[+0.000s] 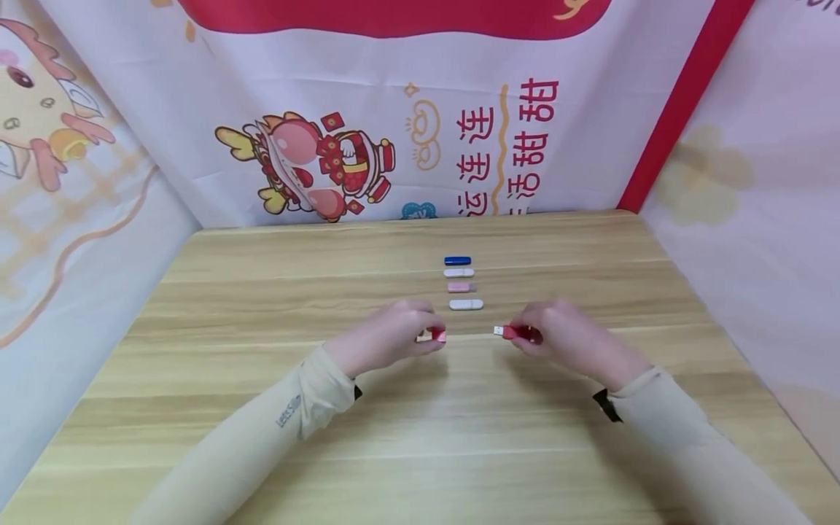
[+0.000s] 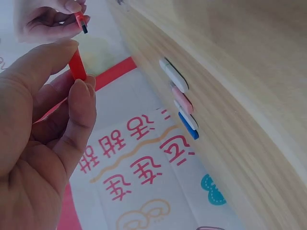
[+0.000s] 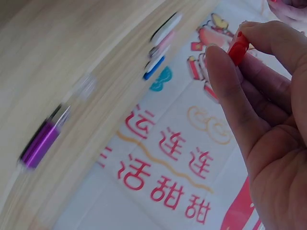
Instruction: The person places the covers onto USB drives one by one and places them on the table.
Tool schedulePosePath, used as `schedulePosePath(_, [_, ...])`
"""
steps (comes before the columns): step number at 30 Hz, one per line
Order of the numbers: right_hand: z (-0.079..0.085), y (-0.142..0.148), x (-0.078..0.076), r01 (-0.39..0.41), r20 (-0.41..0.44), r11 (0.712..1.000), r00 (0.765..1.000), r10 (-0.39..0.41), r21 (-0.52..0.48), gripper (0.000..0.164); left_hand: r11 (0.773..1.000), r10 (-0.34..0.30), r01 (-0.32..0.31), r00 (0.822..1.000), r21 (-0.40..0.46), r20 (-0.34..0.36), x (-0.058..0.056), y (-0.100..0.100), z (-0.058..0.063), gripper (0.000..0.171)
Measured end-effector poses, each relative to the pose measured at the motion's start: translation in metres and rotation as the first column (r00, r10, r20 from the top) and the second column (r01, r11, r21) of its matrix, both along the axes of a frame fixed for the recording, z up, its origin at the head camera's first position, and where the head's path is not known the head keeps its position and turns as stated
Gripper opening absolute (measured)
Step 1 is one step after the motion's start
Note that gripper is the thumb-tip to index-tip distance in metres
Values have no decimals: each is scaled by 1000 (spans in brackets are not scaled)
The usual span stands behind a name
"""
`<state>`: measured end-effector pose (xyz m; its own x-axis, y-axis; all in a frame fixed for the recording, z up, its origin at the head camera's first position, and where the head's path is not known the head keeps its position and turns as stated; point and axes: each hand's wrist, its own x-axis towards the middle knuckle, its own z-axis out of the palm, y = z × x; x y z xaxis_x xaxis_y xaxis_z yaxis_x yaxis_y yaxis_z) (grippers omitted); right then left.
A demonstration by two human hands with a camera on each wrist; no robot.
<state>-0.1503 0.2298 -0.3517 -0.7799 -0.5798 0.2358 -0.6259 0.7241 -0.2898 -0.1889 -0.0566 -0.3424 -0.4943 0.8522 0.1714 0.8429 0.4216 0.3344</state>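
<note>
My left hand pinches a small red cap between thumb and fingertips, above the wooden table. To its right, my right hand grips a red USB flash drive, its bare metal plug pointing left toward the cap. A gap separates the two pieces. Beyond the hands lie a white flash drive, a pink one, a second white one and a blue one, stacked in a column. Fingers partly cover both the cap and the red drive.
In the right wrist view a purple flash drive with a metal plug lies on the table. It is not visible in the head view. Printed white cloth hangs behind the table and along both sides.
</note>
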Motion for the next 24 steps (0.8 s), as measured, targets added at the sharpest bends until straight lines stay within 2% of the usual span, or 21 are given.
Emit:
schedulePosePath(8, [5, -28, 18, -44, -1, 999, 999, 44, -14, 19, 994, -32, 42, 995, 104, -94, 22, -21, -1, 9])
schedulePosePath(13, [9, -41, 25, -77, -6, 996, 997, 77, -35, 21, 990, -22, 35, 994, 134, -102, 35, -31, 0, 9])
schedulePosePath(19, [10, -54, 31, -155, -70, 985, 986, 150, -80, 18, 987, -23, 43, 991, 157, -130, 43, -39, 0, 8])
schedulePosePath(24, [12, -62, 36, -175, -84, 980, 982, 167, -97, 18, 985, -38, 64, 986, 159, -163, 49, -43, 2, 11])
